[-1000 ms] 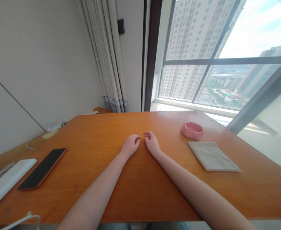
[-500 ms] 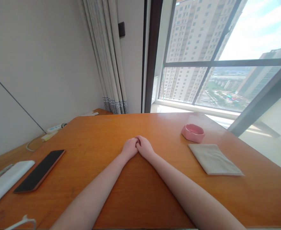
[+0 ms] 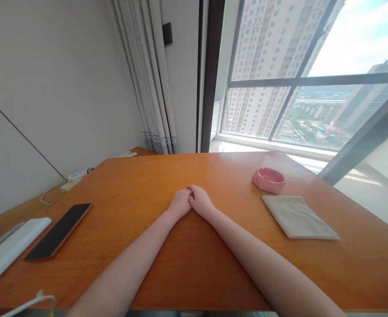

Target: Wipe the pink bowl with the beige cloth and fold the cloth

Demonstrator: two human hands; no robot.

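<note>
My left hand (image 3: 180, 203) and my right hand (image 3: 200, 200) rest clasped together on the wooden table (image 3: 154, 176). Both are closed, the right one's fingers lying over those of the left; no object shows in either. To their right, apart from them, are a pink angular bowl (image 3: 269, 181) and a folded light grey cloth (image 3: 299, 216). The cloth lies flat just in front of the bowl. On the left side a dark flat slab with a brownish edge, like a tablet or large phone (image 3: 60, 231), lies at a slant.
A long white case-like object (image 3: 15, 248) lies at the far left. A white cable (image 3: 31, 303) loops over the near left edge. By the wall sit a power strip (image 3: 78, 175) and a yellow item (image 3: 71, 185). A curtain (image 3: 150, 88) and large window (image 3: 260, 110) stand behind.
My head view has tilted slightly, so the table items appear a little higher and further right. My hands stay clasped in the same place.
</note>
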